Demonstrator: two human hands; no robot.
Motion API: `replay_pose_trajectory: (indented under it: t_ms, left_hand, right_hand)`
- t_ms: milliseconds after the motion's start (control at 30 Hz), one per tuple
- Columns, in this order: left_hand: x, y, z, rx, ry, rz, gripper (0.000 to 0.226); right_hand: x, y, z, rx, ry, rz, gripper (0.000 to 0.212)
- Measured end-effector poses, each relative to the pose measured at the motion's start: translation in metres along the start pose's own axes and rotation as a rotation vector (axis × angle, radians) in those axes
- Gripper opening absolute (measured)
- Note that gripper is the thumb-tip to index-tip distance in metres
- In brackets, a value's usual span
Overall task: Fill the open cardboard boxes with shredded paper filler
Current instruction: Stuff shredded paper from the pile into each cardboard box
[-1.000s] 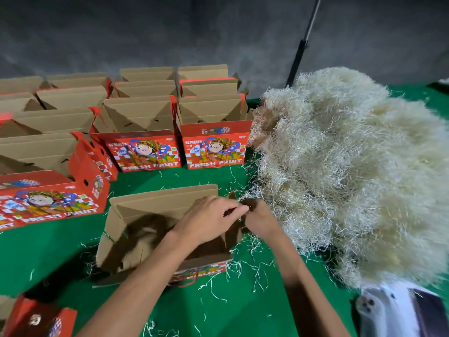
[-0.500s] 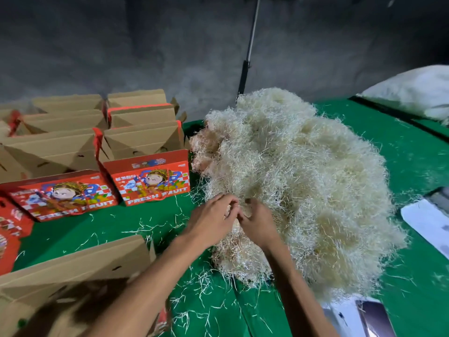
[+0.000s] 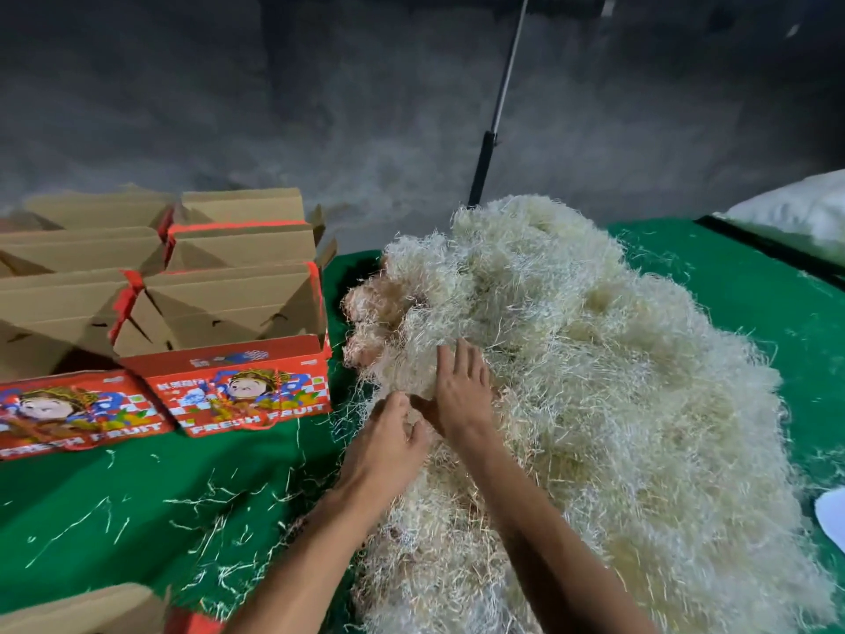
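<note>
A big pale heap of shredded paper filler [image 3: 594, 395] covers the right half of the green table. My right hand [image 3: 462, 391] lies flat on the heap's left side with fingers spread and pressed into the strands. My left hand [image 3: 388, 439] sits just beside it at the heap's edge, fingers curled into the filler. Open red "FRESH FRUIT" cardboard boxes [image 3: 242, 354] stand in rows at the left. The flap of one more open box [image 3: 82, 608] shows at the bottom left corner.
The green table cloth [image 3: 137, 496] between the boxes and the heap carries scattered paper strands. A black pole [image 3: 484, 162] rises behind the heap. A white bag [image 3: 795, 203] lies at the far right, and a white sheet edge [image 3: 832, 514] at the right border.
My hands left the near box and moved right onto the filler heap. My right hand has since spread out flat further up the heap; the view turned right.
</note>
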State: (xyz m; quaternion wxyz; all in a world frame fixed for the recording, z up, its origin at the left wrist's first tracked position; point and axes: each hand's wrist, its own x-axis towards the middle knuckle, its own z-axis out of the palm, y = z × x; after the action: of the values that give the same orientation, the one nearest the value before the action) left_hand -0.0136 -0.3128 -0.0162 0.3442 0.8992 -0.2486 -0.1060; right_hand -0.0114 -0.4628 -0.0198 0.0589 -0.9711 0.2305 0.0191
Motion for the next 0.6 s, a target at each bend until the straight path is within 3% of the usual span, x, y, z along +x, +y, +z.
replay_pose_trajectory:
  t_ms: [267,433,533,600]
  left_hand:
    - [0.032,-0.021,-0.006,0.139,-0.003,-0.089,0.033]
    - [0.032,-0.021,-0.006,0.128,-0.008,-0.106,0.035]
    - [0.030,-0.022,-0.010,0.058,0.031,-0.132,0.035]
    - [0.025,-0.021,-0.018,-0.106,0.093,-0.185,0.042]
  right_hand:
    - [0.065,0.006,0.041,-0.147,-0.103,0.022,0.116]
    - [0.056,0.006,0.052,-0.210,-0.122,-0.044,0.075]
    - [0.046,-0.003,0.045,-0.086,0.031,-0.094,0.044]
    - [0.037,-0.018,0.029,0.047,0.137,-0.137,0.043]
